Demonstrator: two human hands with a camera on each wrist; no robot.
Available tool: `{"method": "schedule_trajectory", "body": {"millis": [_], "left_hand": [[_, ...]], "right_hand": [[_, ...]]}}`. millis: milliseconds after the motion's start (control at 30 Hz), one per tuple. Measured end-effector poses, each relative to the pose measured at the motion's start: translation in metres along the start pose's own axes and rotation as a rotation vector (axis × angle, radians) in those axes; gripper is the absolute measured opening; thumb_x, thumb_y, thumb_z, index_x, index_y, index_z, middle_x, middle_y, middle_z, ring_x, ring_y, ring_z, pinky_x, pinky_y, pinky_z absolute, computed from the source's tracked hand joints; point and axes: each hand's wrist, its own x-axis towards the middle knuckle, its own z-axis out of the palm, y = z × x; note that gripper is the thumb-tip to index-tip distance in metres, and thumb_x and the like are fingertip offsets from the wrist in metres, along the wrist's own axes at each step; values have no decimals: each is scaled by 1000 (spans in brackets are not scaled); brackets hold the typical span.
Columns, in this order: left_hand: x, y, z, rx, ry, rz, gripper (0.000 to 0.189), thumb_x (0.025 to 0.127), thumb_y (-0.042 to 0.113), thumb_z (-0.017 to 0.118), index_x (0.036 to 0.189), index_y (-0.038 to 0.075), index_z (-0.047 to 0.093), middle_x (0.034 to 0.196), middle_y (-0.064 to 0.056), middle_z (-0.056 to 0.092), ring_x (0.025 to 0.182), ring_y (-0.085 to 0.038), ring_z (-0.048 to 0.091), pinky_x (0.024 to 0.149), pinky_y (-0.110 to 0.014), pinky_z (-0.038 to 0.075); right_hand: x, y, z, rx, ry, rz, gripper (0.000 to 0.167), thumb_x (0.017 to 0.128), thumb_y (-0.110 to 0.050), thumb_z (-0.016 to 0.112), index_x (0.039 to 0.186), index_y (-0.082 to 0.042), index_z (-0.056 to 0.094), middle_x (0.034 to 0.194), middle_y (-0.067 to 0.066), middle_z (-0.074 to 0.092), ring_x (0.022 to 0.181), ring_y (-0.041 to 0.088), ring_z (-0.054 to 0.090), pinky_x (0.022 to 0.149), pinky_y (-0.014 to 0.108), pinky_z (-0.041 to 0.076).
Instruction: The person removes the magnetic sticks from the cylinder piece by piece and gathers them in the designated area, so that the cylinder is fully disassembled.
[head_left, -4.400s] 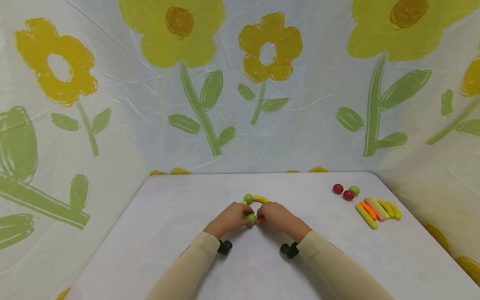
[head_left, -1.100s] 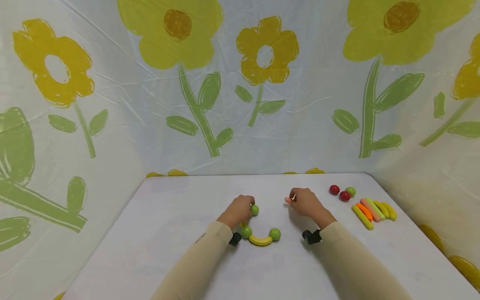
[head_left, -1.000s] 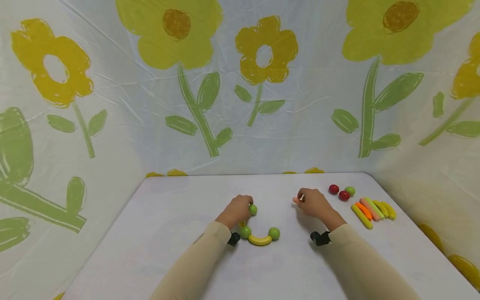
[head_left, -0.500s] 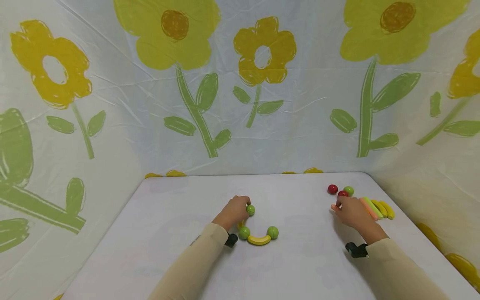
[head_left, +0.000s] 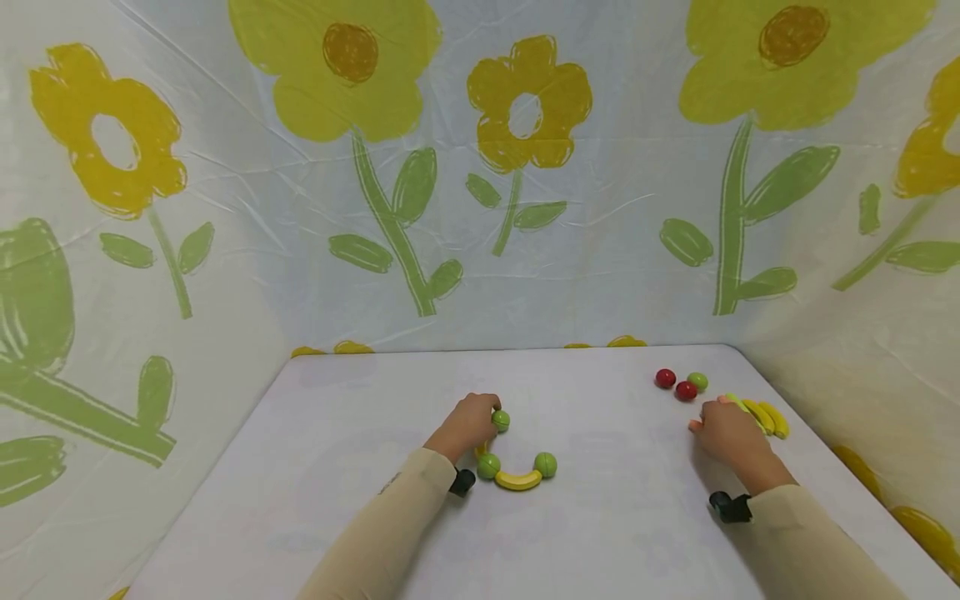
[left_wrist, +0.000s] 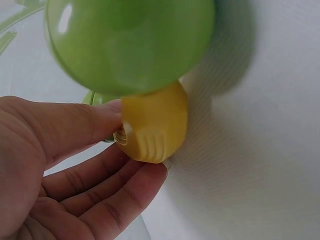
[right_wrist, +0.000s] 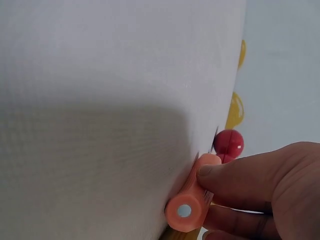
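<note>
My left hand [head_left: 465,425] pinches a yellow curved magnetic stick [left_wrist: 156,125] between thumb and fingers. One green ball [left_wrist: 130,45] sits at that stick's end. In the head view the chain runs through a second green ball [head_left: 488,466] and a yellow curved stick [head_left: 518,481] to a third green ball [head_left: 546,464]. At the row of loose sticks on the right, my right hand [head_left: 729,435] pinches a salmon-pink magnetic stick [right_wrist: 192,192], thumb on one side and fingers on the other. A silver disc shows in its end. The hand hides the row's left sticks.
Beside my right hand lie a pale green stick [head_left: 738,403] and yellow curved sticks [head_left: 777,420]. Just beyond are two red balls [head_left: 665,378] and a loose green ball [head_left: 697,382]. A flowered cloth [head_left: 600,283] stands behind the white table [head_left: 375,408].
My right hand has moved right from the table's middle to the loose sticks and grips one. Over the last second my left hand has stayed nearly still, holding the chain.
</note>
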Motion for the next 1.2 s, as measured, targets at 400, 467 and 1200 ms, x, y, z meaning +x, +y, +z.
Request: {"method": "schedule_trajectory", "body": {"millis": [400, 467, 1200], "left_hand": [[1, -2, 2, -13, -4, -10, 37, 89, 7, 64, 126, 10, 60, 117, -8, 65, 89, -16, 57, 77, -32, 53], [2, -2, 2, -14, -3, -10, 37, 89, 7, 64, 126, 10, 60, 117, -8, 65, 89, -16, 57, 77, -32, 53], [-1, 0, 3, 6, -47, 106, 36, 89, 10, 67, 124, 15, 62, 101, -4, 66, 82, -12, 56, 71, -27, 51]], "right_hand": [[3, 11, 0, 41, 53, 4, 34, 92, -16, 63, 106, 14, 55, 80, 18, 57, 72, 30, 50, 65, 38, 48], [4, 12, 0, 41, 60, 2, 34, 92, -17, 63, 105, 14, 56, 79, 17, 57, 72, 30, 50, 64, 37, 47], [19, -103, 13, 146, 26, -304, 21, 86, -19, 72, 102, -6, 66, 87, 6, 62, 76, 19, 53, 66, 29, 51]]}}
